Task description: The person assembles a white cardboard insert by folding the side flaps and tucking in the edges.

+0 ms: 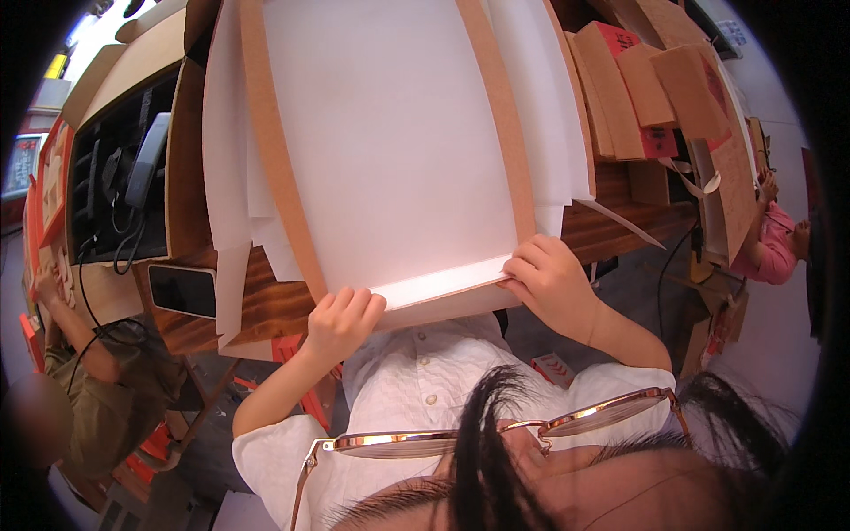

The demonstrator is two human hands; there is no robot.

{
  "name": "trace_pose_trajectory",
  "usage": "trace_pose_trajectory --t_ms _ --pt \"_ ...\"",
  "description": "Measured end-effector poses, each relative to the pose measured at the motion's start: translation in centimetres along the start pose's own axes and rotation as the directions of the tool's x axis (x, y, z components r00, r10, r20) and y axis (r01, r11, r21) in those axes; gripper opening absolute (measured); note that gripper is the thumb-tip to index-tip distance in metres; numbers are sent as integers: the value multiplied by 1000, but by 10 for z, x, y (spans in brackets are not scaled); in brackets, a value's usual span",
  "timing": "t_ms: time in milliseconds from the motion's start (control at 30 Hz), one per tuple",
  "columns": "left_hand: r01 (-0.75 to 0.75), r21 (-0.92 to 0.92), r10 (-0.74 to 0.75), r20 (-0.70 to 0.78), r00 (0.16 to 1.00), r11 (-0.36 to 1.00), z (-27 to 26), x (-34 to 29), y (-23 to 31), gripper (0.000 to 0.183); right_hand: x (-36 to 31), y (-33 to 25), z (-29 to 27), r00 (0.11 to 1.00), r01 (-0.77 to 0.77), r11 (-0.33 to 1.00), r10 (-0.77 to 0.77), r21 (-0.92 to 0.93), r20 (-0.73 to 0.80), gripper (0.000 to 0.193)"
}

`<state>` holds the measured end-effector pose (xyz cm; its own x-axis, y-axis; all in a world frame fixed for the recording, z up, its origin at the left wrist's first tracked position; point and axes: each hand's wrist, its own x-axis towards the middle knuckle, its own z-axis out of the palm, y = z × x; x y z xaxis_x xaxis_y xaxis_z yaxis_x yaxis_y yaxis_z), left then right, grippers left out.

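A large white cardboard box blank [390, 133] lies before me, with two brown strips [274, 150] running lengthwise along its sides. Its near edge is bent up into a narrow bright flap [443, 283]. My left hand [345, 320] is closed around the left end of that flap, by the foot of one brown strip. At the flap's right end, my right hand [551, 281] pinches the edge, the thumb below and the fingers curled on top. White side flaps [232, 283] stick out at both sides of the blank.
On the left, an open cardboard box [190, 177] holds black equipment and cables. A phone [182, 290] lies on the wooden table [168, 329]. Brown and red boxes [620, 88] are stacked at the right. One person [97, 380] works at left, another [768, 243] at right.
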<state>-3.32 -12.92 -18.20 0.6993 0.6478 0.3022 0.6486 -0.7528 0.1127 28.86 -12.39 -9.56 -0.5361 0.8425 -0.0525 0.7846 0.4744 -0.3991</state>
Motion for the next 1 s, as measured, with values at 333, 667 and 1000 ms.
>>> trace_pose_trajectory --t_ms 333,667,1000 --pt "-9 42 11 -53 999 999 2 -4 3 12 -25 10 -23 982 -190 966 186 177 36 21" --pt "9 39 -6 -68 998 999 3 -6 5 17 -9 31 -37 948 -292 881 217 373 231 17" --pt "12 41 -9 -63 998 999 5 -9 5 16 1 47 -26 945 -252 908 157 336 287 14"
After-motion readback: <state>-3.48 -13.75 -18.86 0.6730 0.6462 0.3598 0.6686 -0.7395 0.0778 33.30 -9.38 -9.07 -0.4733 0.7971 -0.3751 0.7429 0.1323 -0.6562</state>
